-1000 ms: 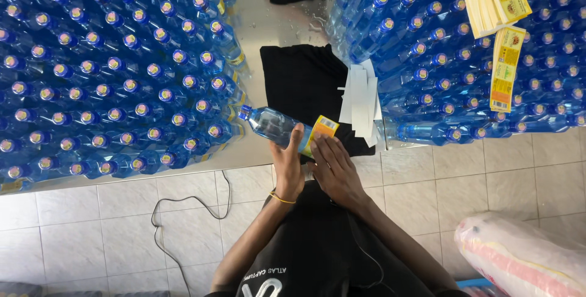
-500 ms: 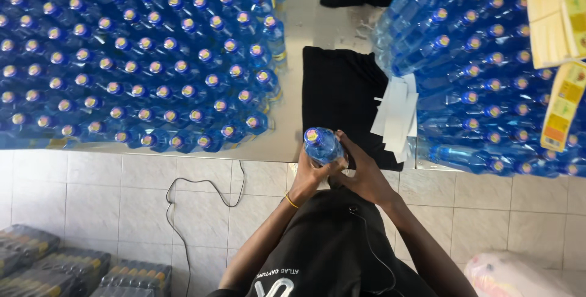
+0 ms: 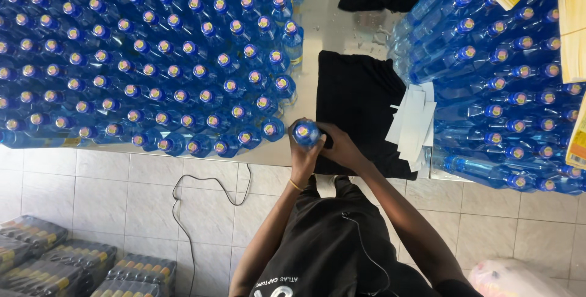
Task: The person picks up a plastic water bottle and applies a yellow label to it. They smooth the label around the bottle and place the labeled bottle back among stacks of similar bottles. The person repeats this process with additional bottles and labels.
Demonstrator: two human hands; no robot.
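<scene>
Steel table over pale tiled floor. Both hands, left hand and right hand, wrap one upright blue plastic bottle, label hidden, only the cap shows. Black cloth beyond the right hand; white paper strips further right, count unclear. Capped bottles too many to count.

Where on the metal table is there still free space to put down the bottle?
Free: the black cloth between both bottle masses, and the bare steel strip behind it. Crowded: upright bottles left, stacked bottles right, white strips.
</scene>
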